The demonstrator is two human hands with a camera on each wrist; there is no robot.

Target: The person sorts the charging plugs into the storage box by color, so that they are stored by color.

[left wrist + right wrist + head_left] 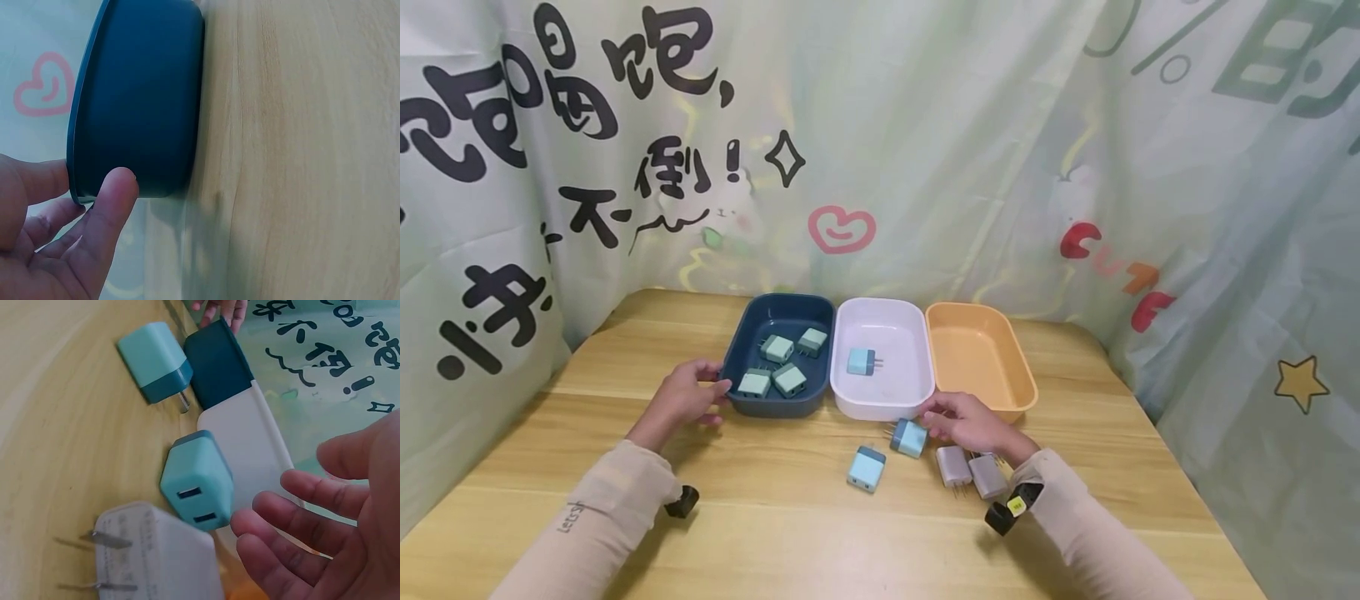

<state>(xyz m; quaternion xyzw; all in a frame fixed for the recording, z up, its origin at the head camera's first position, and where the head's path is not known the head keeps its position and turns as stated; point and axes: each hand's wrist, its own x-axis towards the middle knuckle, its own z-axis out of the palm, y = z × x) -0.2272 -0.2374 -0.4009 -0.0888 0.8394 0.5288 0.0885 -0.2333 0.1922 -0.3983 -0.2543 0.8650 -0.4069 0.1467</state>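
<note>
My left hand (688, 396) touches the left side of the navy tray (786, 410), with fingertips at its rim and outer wall in the left wrist view. Several pale green USB wall chargers (777, 349) lie in that tray. The white tray (883, 321) beside it contains one light blue charger (861, 362). At its front right corner is my right hand (966, 421), fingers loosely spread and nothing held in the right wrist view. Close to those fingers sits a blue charger (199, 478) on the table. Another blue charger (867, 468) lies further forward.
An orange tray (973, 333) stands right of the white one, with bare floor showing. Greyish-purple chargers (953, 465) lie on the wooden table (775, 517) below my right hand. A printed curtain (925, 150) hangs behind and at both sides.
</note>
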